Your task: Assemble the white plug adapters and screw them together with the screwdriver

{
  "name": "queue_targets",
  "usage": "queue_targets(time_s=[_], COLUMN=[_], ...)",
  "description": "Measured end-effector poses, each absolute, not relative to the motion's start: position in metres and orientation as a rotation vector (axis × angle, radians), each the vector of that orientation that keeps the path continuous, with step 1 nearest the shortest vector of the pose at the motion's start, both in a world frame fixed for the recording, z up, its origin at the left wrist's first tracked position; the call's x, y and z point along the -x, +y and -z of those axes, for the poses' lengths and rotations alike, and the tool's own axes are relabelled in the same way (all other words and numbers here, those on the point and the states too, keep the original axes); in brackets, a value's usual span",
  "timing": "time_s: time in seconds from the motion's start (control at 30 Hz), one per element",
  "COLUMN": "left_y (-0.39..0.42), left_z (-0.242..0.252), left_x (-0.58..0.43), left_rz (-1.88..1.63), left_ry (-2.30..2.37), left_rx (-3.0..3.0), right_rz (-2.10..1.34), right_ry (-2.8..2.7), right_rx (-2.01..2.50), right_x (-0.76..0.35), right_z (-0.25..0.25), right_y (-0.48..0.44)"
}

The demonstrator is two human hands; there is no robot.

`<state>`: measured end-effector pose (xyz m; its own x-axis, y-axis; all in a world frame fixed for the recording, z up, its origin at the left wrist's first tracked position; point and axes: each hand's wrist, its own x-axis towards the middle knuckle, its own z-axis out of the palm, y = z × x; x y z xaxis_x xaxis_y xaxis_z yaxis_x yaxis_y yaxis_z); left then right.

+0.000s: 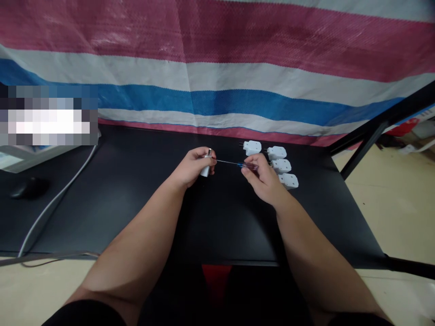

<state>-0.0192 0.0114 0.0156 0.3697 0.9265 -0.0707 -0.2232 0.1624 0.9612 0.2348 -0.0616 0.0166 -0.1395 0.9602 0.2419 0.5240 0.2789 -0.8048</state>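
Observation:
My left hand (199,164) is closed round a white plug (205,171), with a metal prong pointing up past the thumb. In my right hand (261,176) is a screwdriver (248,166) with a see-through reddish and blue handle. Its thin shaft runs left to the plug; my left fingers hide where the tip ends. Several white plugs lie just beyond and beside my right hand: one plug (252,147) at the back, others in a column, with a plug (289,181) nearest me partly covered by that hand.
The black table (224,217) carries a dark computer mouse (29,187) and a pale cable (63,192) at the left. A white object (20,162), partly blurred out, stands behind them. A striped sheet (217,102) hangs along the back; a black metal frame (365,140) rises at the right.

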Motion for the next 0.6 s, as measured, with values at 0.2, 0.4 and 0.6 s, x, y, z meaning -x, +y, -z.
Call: queue_targets(time_s=[0.2,0.4,0.6], left_y=[0.009,0.009,0.008], left_z=[-0.016,-0.017,-0.017], left_x=[0.018,0.017,0.016], left_rz=[-0.900,-0.926,-0.906], left_ry=[0.812,0.858,0.852], left_rx=[-1.182,-1.104,-1.185], right_rz=[-0.728,-0.680,-0.645], right_ry=[-1.639,-1.731,-1.715], right_rx=[1.406,1.372,1.477], right_x=[-0.236,-0.234,-0.233], right_z=[-0.010,-0.017,-0.022], right_y=[-0.058,-0.061,-0.060])
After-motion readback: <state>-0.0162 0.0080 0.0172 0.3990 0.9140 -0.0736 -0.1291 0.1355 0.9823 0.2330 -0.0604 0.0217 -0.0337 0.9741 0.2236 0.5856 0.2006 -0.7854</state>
